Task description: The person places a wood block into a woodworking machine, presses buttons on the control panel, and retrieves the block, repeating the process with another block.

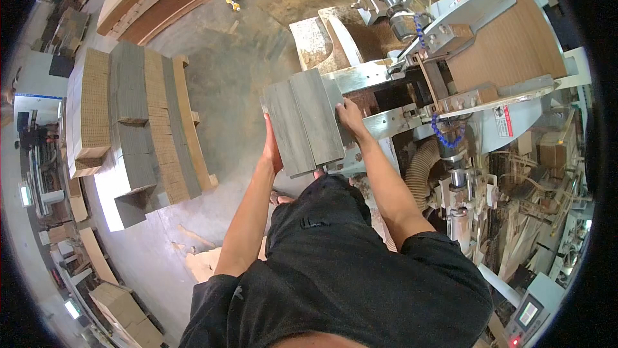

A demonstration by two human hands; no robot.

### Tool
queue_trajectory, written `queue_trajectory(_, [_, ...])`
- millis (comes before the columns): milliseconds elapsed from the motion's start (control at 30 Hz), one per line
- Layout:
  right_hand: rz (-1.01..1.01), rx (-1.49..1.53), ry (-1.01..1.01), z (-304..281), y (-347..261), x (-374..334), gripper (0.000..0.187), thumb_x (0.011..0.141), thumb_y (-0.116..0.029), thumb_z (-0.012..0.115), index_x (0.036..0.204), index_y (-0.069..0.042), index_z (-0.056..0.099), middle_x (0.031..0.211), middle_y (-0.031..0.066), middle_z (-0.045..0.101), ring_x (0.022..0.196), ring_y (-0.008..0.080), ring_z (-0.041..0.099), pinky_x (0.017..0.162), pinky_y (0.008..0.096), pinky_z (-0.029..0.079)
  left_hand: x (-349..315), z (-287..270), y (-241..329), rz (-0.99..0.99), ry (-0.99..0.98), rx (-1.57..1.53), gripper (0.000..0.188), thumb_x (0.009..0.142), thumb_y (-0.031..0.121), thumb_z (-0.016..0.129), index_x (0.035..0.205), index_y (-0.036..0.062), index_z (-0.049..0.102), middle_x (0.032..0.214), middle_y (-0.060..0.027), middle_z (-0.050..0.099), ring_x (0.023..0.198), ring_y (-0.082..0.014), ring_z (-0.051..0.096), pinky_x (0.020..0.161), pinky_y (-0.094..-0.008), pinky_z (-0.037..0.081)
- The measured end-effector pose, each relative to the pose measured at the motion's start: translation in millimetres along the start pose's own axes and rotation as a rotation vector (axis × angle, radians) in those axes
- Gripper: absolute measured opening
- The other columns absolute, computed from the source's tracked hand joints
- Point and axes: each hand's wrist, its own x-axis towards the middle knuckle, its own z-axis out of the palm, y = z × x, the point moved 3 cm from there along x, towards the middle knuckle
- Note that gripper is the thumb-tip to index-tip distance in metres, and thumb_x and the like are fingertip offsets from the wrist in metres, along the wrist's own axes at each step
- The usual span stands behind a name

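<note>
Between my two hands is a bundle of grey wood-grain boards (286, 130), its top face showing two boards side by side with a seam between them. My left hand (273, 148) presses along the left side, with some fingers hidden by the bundle. On the right side, my right hand (350, 119) grips the edge with bent fingers. The bundle is in front of my waist, beside the metal rails (386, 122) of a woodworking machine. Whether the rails bear any of its weight, I cannot tell.
Stacks of grey and brown boards (151, 122) rest on a wooden pallet (193, 129) to the left. Another pile of curved brown boards (154, 0) lies far left. A round-sided hopper (508, 39), a ribbed hose (421, 166) and wood scraps (521, 193) are at the right.
</note>
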Motion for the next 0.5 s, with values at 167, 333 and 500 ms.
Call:
queue_trajectory(167, [-0.011,-0.047,0.064,-5.8,-15.6,-3.1,0.035,0.085,-0.028,0.045,0.107,-0.001,0.054,0.101,0.0246,0.058,0.099,0.0413,0.052,0.083,0.0445,0.041,-1.8,4.5,-2.3,0.031,-0.009,-0.059,0.097,0.073,0.081,0.018,0.140,0.0101,0.025,0.138,-0.0127,0.035,0.124,-0.0283,0.038,0.100,-0.0448,0.034])
queue_trajectory(333, [-0.092,-0.014,0.029,-0.6,-0.4,2.2,0.036,0.086,-0.028,0.045,0.106,0.000,0.056,0.100,0.0242,0.059,0.097,0.0405,0.054,0.083,0.0438,0.041,-3.9,5.2,-6.4,0.021,-0.031,-0.117,0.096,0.074,0.080,0.019,0.139,0.0105,0.026,0.138,-0.0124,0.036,0.124,-0.0277,0.038,0.100,-0.0430,0.033])
queue_trajectory(500, [-0.071,0.127,-0.078,-1.0,13.4,9.2,0.034,0.088,-0.023,0.045,0.105,0.003,0.057,0.097,0.0198,0.062,0.090,0.0305,0.059,0.080,0.0350,0.043,-6.0,-1.3,-8.7,0.072,-0.016,-0.171,0.090,0.079,0.076,0.018,0.138,0.0098,0.028,0.137,-0.0119,0.037,0.124,-0.0267,0.038,0.102,-0.0414,0.030])
